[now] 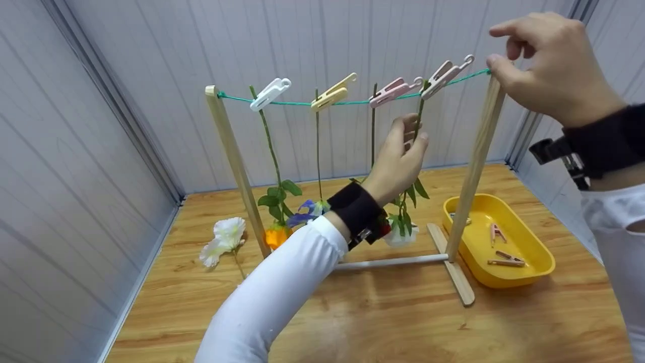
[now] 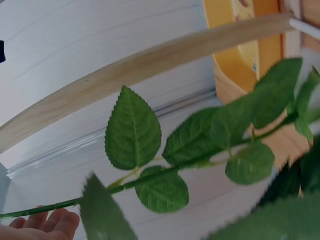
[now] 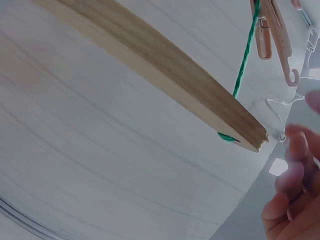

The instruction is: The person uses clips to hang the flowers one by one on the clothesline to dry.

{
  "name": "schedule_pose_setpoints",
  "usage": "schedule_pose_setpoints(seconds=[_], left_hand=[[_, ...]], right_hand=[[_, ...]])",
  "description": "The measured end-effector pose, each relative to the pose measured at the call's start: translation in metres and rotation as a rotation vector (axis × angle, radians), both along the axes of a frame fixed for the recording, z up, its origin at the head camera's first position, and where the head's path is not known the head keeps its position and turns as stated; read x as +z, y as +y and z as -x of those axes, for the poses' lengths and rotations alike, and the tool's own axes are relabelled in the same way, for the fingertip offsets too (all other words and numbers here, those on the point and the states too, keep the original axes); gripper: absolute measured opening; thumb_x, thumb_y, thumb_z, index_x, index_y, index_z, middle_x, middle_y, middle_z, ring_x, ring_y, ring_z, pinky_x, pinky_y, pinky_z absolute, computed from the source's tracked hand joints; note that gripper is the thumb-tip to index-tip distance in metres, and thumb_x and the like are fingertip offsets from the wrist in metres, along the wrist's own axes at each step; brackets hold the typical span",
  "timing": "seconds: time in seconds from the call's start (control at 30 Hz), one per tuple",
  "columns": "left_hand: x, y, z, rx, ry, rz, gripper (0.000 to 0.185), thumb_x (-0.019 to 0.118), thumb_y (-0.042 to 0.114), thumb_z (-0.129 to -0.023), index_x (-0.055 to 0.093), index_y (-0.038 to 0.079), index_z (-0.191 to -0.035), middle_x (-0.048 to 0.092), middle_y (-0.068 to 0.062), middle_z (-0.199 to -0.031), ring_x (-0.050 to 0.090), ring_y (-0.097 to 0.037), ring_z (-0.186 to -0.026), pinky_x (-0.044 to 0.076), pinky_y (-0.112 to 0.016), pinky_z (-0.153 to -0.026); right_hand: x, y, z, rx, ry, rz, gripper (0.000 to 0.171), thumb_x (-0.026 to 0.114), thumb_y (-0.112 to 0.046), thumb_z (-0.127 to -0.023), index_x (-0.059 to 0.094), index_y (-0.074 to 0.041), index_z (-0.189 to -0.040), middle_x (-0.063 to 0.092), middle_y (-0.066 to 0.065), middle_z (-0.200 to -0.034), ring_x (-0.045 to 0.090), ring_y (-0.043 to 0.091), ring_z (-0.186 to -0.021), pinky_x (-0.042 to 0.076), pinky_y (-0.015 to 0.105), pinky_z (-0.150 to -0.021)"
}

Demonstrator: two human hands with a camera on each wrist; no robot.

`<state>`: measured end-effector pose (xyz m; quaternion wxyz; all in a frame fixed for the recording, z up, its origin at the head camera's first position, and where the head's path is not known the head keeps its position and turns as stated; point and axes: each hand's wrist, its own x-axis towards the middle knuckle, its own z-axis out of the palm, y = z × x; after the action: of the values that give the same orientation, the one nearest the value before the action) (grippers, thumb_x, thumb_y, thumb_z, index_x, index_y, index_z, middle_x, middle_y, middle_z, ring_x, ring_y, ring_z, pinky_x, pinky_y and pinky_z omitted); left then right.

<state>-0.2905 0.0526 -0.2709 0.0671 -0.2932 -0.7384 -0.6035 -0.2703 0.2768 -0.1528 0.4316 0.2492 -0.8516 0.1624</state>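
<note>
Four clothespins sit on a green cord (image 1: 297, 104) between wooden posts: a white clothespin (image 1: 270, 94), a yellow one (image 1: 330, 99), a pink one (image 1: 390, 94) and a pale pink one (image 1: 446, 80). Each grips a flower stem hanging downward. My left hand (image 1: 395, 164) is at the rightmost stem (image 1: 420, 113), its loosely bent fingers against it; in the left wrist view this green stem (image 2: 150, 176) crosses in front of the fingertips. Beside the right post's top, my right hand (image 1: 559, 70) holds nothing, thumb and forefinger apart. Blossoms below are orange (image 1: 277, 235), blue (image 1: 302, 217) and white (image 1: 401, 238); my left wrist partly hides a red one.
To the right, a yellow tray (image 1: 534, 247) holds several clothespins. A loose cream flower (image 1: 224, 239) lies on the wooden table at left. The rack has a right post (image 1: 476, 171), a left post (image 1: 234, 156), a white crossbar (image 1: 393, 262) and a wooden foot (image 1: 461, 282).
</note>
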Motion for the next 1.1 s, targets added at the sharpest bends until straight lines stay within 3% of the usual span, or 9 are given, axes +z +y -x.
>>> schedule_pose_setpoints(seconds=[0.1,0.17,0.37,0.6,0.77,0.83,0.9,1.1], left_hand=[[-0.003,-0.009,-0.005,-0.008,0.034,0.044,0.054,0.049,0.016,-0.115,0.033,0.000,-0.164,0.044,-0.019,-0.165,0.045,-0.033,-0.155,0.040,-0.041,-0.128],[-0.005,-0.015,-0.009,-0.009,0.052,0.066,0.056,0.052,0.016,-0.114,0.032,0.000,-0.164,0.044,-0.019,-0.165,0.045,-0.031,-0.154,0.041,-0.037,-0.126],[-0.012,-0.033,-0.023,-0.022,0.110,0.076,0.053,0.061,0.011,-0.109,0.041,0.000,-0.156,0.053,-0.017,-0.155,0.057,-0.027,-0.141,0.051,-0.027,-0.112],[-0.026,-0.056,-0.035,-0.085,0.145,0.061,0.035,0.064,0.005,-0.106,0.051,-0.001,-0.138,0.062,-0.019,-0.131,0.067,-0.020,-0.111,0.058,-0.026,-0.090],[-0.040,-0.072,-0.044,-0.112,0.146,0.123,0.025,0.064,0.008,-0.108,0.056,0.000,-0.131,0.066,-0.016,-0.121,0.067,-0.013,-0.099,0.056,-0.023,-0.082],[-0.046,-0.079,-0.049,-0.116,0.151,0.152,0.023,0.064,0.009,-0.108,0.057,0.000,-0.129,0.067,-0.016,-0.118,0.067,-0.014,-0.097,0.056,-0.024,-0.080],[-0.053,-0.084,-0.054,-0.122,0.149,0.173,0.021,0.064,0.009,-0.109,0.059,0.000,-0.126,0.068,-0.016,-0.115,0.068,-0.015,-0.096,0.058,-0.025,-0.082],[-0.070,-0.099,-0.067,-0.129,0.122,0.226,0.016,0.065,0.010,-0.108,0.061,0.001,-0.121,0.069,-0.013,-0.110,0.068,-0.019,-0.099,0.059,-0.029,-0.085]], right_hand=[[-0.011,0.006,-0.002,-0.007,0.046,0.105,0.033,0.064,-0.005,-0.101,0.072,0.009,-0.130,0.050,-0.020,-0.087,0.034,-0.011,-0.084,0.028,0.015,-0.081],[-0.019,0.011,-0.002,-0.013,0.064,0.165,0.032,0.062,-0.007,-0.102,0.073,0.009,-0.128,0.041,-0.033,-0.090,0.036,-0.011,-0.080,0.030,0.013,-0.077],[-0.047,0.027,0.002,-0.068,0.071,0.286,0.031,0.056,-0.012,-0.106,0.074,0.009,-0.120,0.042,-0.038,-0.083,0.036,-0.009,-0.068,0.030,0.011,-0.067],[-0.086,0.047,0.009,-0.138,-0.089,0.389,0.041,0.046,-0.022,-0.113,0.073,0.008,-0.121,0.046,-0.026,-0.079,0.037,-0.001,-0.066,0.030,0.015,-0.065],[-0.118,0.065,0.015,-0.185,-0.247,0.401,0.044,0.043,-0.026,-0.115,0.071,0.007,-0.124,0.064,0.007,-0.089,0.042,-0.003,-0.071,0.033,0.015,-0.069],[-0.131,0.072,0.017,-0.211,-0.312,0.365,0.044,0.044,-0.027,-0.114,0.071,0.007,-0.122,0.067,0.021,-0.095,0.044,-0.002,-0.072,0.033,0.016,-0.070],[-0.144,0.079,0.018,-0.228,-0.375,0.299,0.041,0.047,-0.025,-0.113,0.071,0.007,-0.119,0.069,0.027,-0.098,0.048,0.004,-0.073,0.034,0.016,-0.067],[-0.174,0.095,0.021,-0.240,-0.591,0.081,0.033,0.061,-0.022,-0.108,0.073,0.009,-0.114,0.071,0.025,-0.093,0.061,0.031,-0.077,0.043,0.029,-0.064]])
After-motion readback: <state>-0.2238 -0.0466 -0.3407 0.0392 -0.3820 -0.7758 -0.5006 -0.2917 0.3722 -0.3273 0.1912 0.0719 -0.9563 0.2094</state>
